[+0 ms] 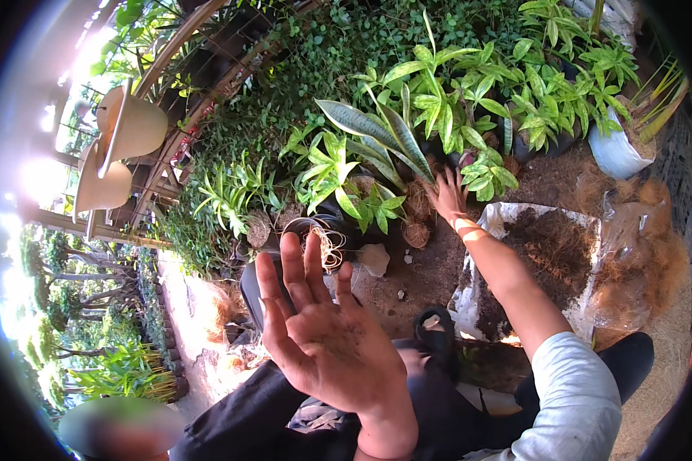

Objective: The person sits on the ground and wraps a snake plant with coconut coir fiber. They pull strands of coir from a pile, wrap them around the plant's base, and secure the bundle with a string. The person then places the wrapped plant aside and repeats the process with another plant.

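My left hand (334, 346) is raised close in front, palm up, dark soil smeared across it. Its fingers are spread and nothing lies in it. Farther off, my right hand (447, 196) reaches down among the plants, fingers stretched apart beside a brown fibre-wrapped root ball (418, 201); whether they touch it I cannot tell. Just left of that hand rises a snake plant (369, 134) with broad grey-green leaves. A smaller fibre ball (416, 235) sits on the soil below. Near my right forearm lies a white sack (502, 215), spread out and holding dark soil mixed with fibre.
Leafy green plants (438, 92) line the far side. A white pot (619, 150) stands at the right, above a clear plastic bag of brown fibre (630, 261). Beyond my left hand is a dark pot (309, 224). Straw hats (134, 127) hang at upper left. A blurred person (121, 426) is at lower left.
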Demonstrator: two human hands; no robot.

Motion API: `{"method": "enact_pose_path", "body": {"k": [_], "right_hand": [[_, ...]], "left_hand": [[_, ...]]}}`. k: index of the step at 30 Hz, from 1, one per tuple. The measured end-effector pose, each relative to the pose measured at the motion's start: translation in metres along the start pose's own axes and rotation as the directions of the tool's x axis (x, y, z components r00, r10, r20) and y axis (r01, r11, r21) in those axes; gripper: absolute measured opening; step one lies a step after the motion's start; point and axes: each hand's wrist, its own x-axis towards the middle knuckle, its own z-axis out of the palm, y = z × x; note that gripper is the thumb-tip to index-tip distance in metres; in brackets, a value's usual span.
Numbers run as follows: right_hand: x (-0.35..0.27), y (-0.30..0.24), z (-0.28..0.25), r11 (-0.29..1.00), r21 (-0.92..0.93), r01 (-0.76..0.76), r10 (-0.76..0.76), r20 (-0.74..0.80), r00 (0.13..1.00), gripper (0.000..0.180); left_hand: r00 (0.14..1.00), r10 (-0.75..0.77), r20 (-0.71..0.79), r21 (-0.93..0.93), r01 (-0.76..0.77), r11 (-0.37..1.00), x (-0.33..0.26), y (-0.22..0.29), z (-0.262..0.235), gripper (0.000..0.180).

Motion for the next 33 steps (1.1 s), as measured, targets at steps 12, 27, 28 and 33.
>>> {"method": "enact_pose_path", "body": {"k": [12, 27, 28, 33], "right_hand": [[-0.032, 0.03, -0.043, 0.855, 0.495, -0.154, -0.034, 0.35, 0.936, 0.076], [-0.05, 0.202, -0.407, 0.985, -0.162, -0.062, 0.148, 0.598, 0.788, 0.051], [-0.05, 0.217, -0.437, 0.981, -0.17, -0.098, 0.18, 0.578, 0.796, 0.052], [-0.102, 0.214, -0.591, 0.947, 0.076, -0.312, 0.293, 0.187, 0.938, 0.04]], "left_hand": [[0.955, -0.091, 0.281, 0.106, 0.064, 0.992, 0.005, -0.015, -0.004, 0.051], [0.595, -0.361, 0.718, 0.54, -0.149, 0.828, -0.057, -0.078, 0.034, 0.06], [0.55, -0.37, 0.749, 0.566, -0.239, 0.789, -0.068, -0.083, 0.039, 0.061], [0.285, -0.586, 0.759, 0.622, -0.583, 0.523, -0.101, -0.107, 0.038, 0.041]]}}
